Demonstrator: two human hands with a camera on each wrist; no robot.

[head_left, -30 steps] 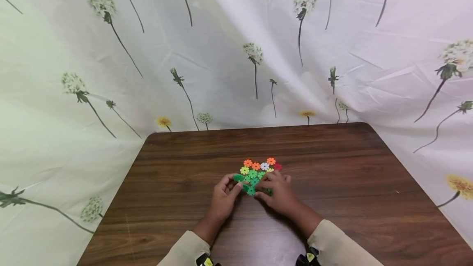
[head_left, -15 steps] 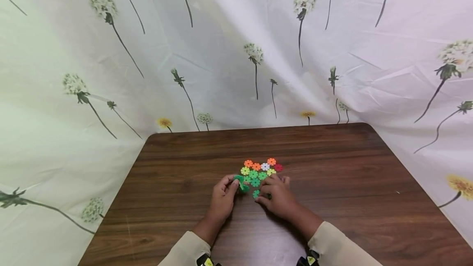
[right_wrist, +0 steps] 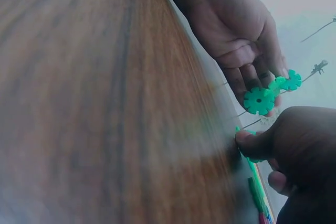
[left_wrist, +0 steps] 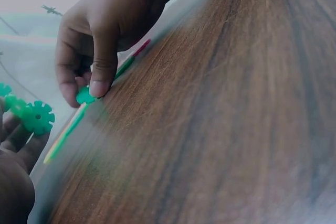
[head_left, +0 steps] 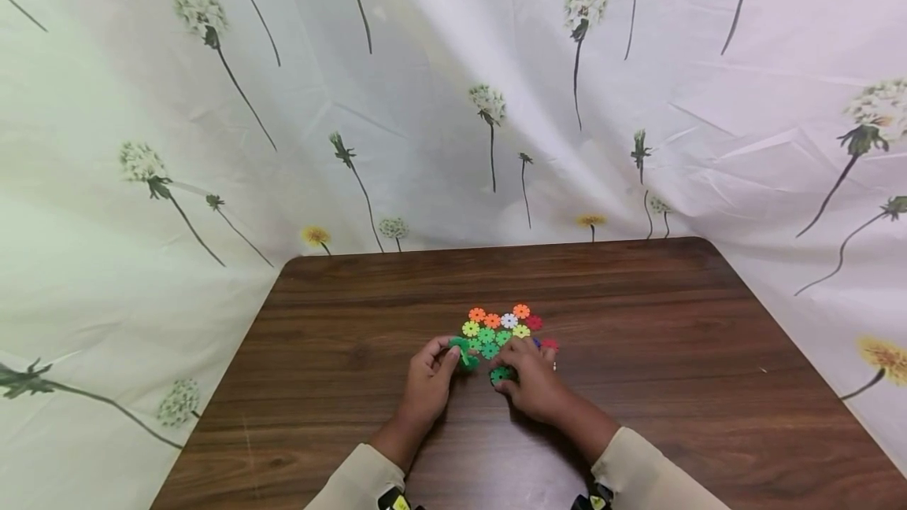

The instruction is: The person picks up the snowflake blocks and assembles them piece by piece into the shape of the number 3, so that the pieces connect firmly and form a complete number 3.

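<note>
My left hand [head_left: 428,380] holds several green notched discs [head_left: 462,351] slotted together, pinched between thumb and fingers. In the right wrist view, these joined discs [right_wrist: 260,100] stick out past its fingertips at differing angles. Just to the right, my right hand [head_left: 534,380] pinches a single green notched disc [head_left: 499,375] low over the table. That loose disc [left_wrist: 84,96] sits between thumb and index finger in the left wrist view. Beyond both hands, several more green discs [head_left: 489,350] lie flat, close together.
Orange [head_left: 492,321], yellow [head_left: 471,328], white [head_left: 509,321] and red discs [head_left: 534,323] lie in a cluster behind the hands. Another red disc [head_left: 549,345] shows beside the right hand. A brown wooden table [head_left: 340,337] meets a dandelion-print cloth [head_left: 425,140] behind and at the sides.
My right hand has drawn a green disc slightly right and towards me, and now pinches it. A yellow disc and a red one beside that hand have come into view. The left hand stays nearly still.
</note>
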